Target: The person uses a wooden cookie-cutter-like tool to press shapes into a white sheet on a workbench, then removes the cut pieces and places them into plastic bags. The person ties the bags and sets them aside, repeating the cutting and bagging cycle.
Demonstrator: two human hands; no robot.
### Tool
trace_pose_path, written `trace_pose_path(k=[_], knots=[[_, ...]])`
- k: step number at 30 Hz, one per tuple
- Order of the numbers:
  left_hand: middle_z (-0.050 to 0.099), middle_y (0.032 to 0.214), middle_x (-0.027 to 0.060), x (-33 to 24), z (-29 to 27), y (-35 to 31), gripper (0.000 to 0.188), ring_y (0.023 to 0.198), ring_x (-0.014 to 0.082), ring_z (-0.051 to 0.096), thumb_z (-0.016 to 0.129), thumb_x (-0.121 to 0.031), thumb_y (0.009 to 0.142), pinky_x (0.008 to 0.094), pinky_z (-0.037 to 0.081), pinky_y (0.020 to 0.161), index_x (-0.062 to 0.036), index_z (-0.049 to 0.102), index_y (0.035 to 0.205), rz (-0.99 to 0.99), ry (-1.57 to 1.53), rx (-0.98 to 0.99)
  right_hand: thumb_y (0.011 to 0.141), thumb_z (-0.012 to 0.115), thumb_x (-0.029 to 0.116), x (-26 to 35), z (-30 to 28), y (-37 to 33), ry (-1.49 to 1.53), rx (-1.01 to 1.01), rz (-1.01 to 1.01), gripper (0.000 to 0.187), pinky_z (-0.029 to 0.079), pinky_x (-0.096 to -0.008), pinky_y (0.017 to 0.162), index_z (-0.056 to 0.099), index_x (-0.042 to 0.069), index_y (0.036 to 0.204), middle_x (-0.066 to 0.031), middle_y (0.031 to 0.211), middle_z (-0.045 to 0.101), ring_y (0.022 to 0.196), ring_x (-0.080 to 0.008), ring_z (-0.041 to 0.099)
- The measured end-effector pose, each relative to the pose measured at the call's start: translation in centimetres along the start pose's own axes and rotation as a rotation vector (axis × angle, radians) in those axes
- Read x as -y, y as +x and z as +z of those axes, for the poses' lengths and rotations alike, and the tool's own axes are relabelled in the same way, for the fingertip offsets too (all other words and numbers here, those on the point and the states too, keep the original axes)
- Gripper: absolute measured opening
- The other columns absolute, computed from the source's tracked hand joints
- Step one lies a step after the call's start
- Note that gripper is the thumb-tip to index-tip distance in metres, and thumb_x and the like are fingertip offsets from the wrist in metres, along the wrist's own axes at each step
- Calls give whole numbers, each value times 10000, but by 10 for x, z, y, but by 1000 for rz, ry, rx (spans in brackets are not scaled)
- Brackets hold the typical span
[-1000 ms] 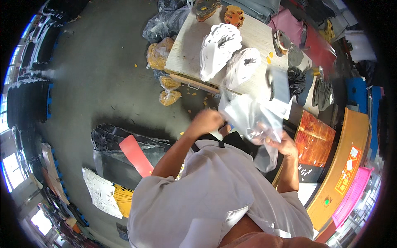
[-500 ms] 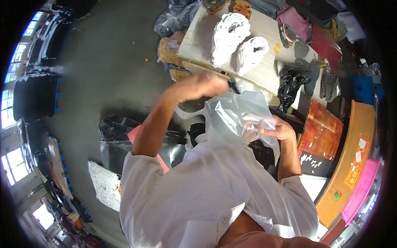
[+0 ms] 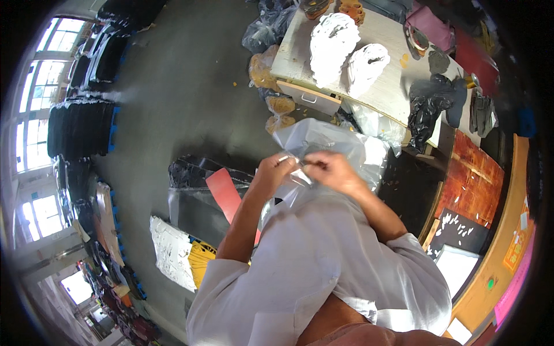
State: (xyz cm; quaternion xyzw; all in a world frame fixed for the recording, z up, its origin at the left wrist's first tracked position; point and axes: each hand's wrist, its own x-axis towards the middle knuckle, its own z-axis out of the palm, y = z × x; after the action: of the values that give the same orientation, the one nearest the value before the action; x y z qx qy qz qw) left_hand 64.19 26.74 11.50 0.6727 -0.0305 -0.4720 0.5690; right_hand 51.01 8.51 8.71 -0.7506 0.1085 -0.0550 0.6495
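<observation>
A clear plastic bag (image 3: 326, 135) hangs in front of my chest, puffed out beyond my hands. My left hand (image 3: 277, 175) pinches its gathered plastic, fingers closed. Close beside it, my right hand (image 3: 336, 171) grips the same gathered part, slightly blurred. On the pale table (image 3: 294, 60) ahead stand two white bundles of stacked pieces, a larger bundle (image 3: 333, 46) and a smaller bundle (image 3: 367, 69). Whether anything lies inside the bag, I cannot tell.
An orange-brown drawer front (image 3: 309, 97) sits under the table edge. A black plastic bag (image 3: 428, 106) lies at the table's right. To my left are a red sheet (image 3: 222, 193) and white sheets (image 3: 172, 251); dark stacks (image 3: 81, 130) line the far left.
My left hand has come down and right onto the bag. The right hand has moved left, so both now meet at the gathered plastic. The view has shifted slightly.
</observation>
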Motion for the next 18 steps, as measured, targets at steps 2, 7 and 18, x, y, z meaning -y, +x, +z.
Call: trace_pose_path(k=[2, 7, 18], knots=[[696, 930, 60, 5, -2, 0, 272, 819, 125, 667, 607, -202, 1015, 280, 564, 732, 46, 681, 1100, 54, 133, 85, 902, 733, 188, 1, 20, 15, -27, 45, 110, 202, 528, -335, 684, 733, 42, 1041, -128, 843, 710, 725, -190, 668], [707, 948, 44, 0, -33, 14, 224, 807, 92, 650, 660, -163, 977, 251, 538, 724, 36, 717, 1063, -4, 152, -73, 915, 700, 138, -17, 42, 51, 104, 75, 221, 137, 516, -319, 664, 742, 22, 974, -84, 792, 701, 698, -137, 618], [657, 823, 8, -43, -159, 118, 265, 721, 83, 607, 685, -246, 964, 248, 510, 657, 18, 685, 952, -88, 36, 7, 962, 636, 117, -20, 104, 193, 134, -105, 446, 182, 514, -272, 675, 667, 0, 1099, -36, 857, 691, 730, -106, 602]])
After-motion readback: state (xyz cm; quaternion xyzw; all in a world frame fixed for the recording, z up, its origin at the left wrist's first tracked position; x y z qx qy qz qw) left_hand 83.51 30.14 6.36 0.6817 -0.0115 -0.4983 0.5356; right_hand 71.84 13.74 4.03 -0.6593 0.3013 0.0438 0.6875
